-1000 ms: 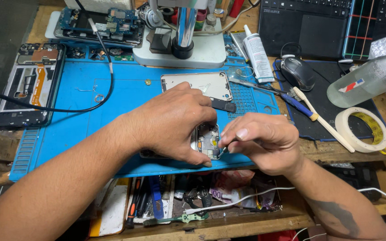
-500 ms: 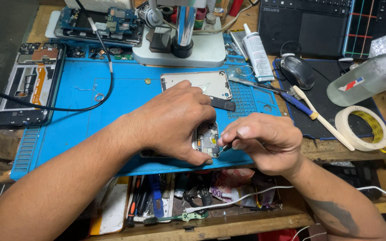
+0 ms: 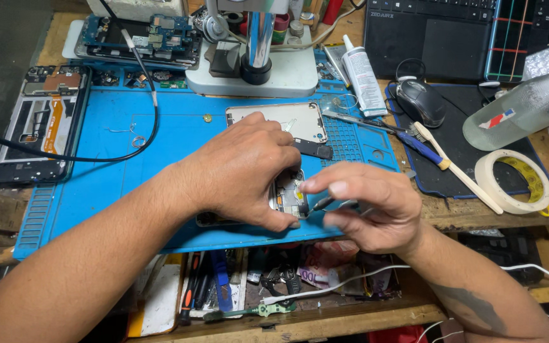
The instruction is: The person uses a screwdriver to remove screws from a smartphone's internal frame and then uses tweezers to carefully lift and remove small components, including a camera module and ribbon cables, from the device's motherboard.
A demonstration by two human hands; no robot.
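Change since the earlier frame: our right hand [image 3: 366, 209] has drawn slightly back and to the right from the phone [image 3: 287, 194], its fingers spread looser than before; our left hand [image 3: 249, 168] has stayed pressed on the phone in the same place.

Item, left hand: palm down, fingers curled over the opened phone, thumb tip on its lower edge. Its grip is clenched on the phone, pinning it flat to the blue mat [image 3: 115, 171].

Item, right hand: thumb and forefinger pinch a thin dark screwdriver [image 3: 321, 204], tip pointing left at the phone's exposed insides; the grip is closed on that tool.

Item, phone: flat, rectangular, back removed, showing grey metal and small parts between the two hands, mostly hidden under the left one.

Item, mat: smooth blue rubber with ribbed edges and small square pockets, lying on the worn wooden counter [image 3: 541, 165].

Beyond the left grip: a pale flat back cover [image 3: 287, 117], a white-based microscope stand [image 3: 255, 63] with a shiny steel column, and a black cable [image 3: 141, 76].

Far left of the left grip: a stripped phone frame [image 3: 39, 124], black with an orange strip.

Beyond and right of the right grip: a toothbrush [image 3: 459, 171] with a cream handle, a roll of tape [image 3: 513, 181], a clear plastic bottle [image 3: 528, 105], a black mouse [image 3: 420, 101], a white tube [image 3: 362, 75].
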